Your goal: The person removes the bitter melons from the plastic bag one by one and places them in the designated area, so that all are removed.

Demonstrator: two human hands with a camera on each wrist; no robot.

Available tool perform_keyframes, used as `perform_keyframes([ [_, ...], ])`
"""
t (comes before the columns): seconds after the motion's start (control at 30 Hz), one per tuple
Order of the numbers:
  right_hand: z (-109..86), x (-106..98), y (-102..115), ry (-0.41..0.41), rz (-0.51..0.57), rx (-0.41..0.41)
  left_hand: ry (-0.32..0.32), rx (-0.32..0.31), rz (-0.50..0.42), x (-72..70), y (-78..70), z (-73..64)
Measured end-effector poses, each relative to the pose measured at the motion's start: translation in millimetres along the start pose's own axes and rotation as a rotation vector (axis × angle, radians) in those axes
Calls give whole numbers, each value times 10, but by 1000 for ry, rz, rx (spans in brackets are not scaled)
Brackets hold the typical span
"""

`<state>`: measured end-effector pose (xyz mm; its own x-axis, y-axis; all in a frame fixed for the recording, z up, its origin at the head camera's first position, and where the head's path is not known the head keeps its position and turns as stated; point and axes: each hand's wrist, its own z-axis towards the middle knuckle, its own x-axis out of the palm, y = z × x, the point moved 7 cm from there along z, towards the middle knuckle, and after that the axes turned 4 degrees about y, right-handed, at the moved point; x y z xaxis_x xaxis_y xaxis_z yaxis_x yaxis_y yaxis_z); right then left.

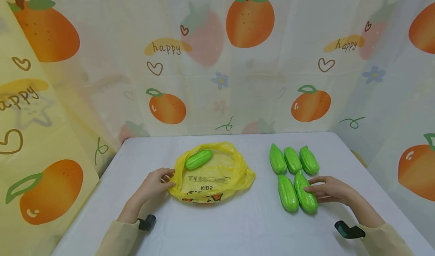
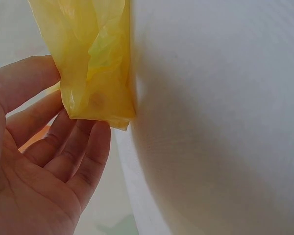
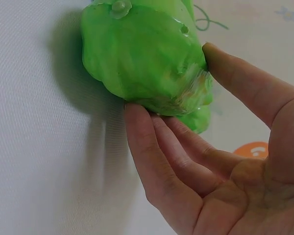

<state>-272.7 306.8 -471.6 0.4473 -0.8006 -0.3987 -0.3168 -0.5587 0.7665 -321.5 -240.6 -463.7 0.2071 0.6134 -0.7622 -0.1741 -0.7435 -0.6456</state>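
Observation:
On the left, a yellow plastic bag (image 1: 210,188) lies with its mouth spread wide, and one green bitter gourd (image 1: 199,159) rests inside it. My left hand (image 1: 158,184) holds the bag's left rim, thumb on one side and fingers curled at the other; the left wrist view shows the crumpled yellow edge (image 2: 95,83) between them. Several glossy, ridged bitter gourds lie in two rows on the right. My right hand (image 1: 331,191) grips the front-row gourd nearest it (image 1: 305,195), thumb over its upper side and fingertips against its lower side. The right wrist view shows its blunt, lumpy end (image 3: 142,58).
A white-covered table (image 1: 238,229) carries everything. Beside the gripped gourd lies another gourd (image 1: 287,193), with a back row (image 1: 293,160) behind. Fruit-printed curtains (image 1: 258,78) stand at the back and both sides. Dark bands (image 1: 147,222) show at the wrists.

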Motion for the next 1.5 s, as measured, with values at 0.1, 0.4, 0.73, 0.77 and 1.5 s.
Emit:
perform_keyframes([
  [0.1,5,0,-1,-2,-2,-1,-1,0,-1,-1,-1,-1],
  [0.4,8,2,14,-6,-18,1,2,1,2,-2,-6,0],
  [0.73,20,0,10,-7,-23,5,3,-2,3,1,6,1],
  [0.77,20,0,10,-6,-21,4,3,-1,3,1,8,2],
  [1.5,17,20,20,-13,0,-8,0,-6,-4,-6,4,-7],
])
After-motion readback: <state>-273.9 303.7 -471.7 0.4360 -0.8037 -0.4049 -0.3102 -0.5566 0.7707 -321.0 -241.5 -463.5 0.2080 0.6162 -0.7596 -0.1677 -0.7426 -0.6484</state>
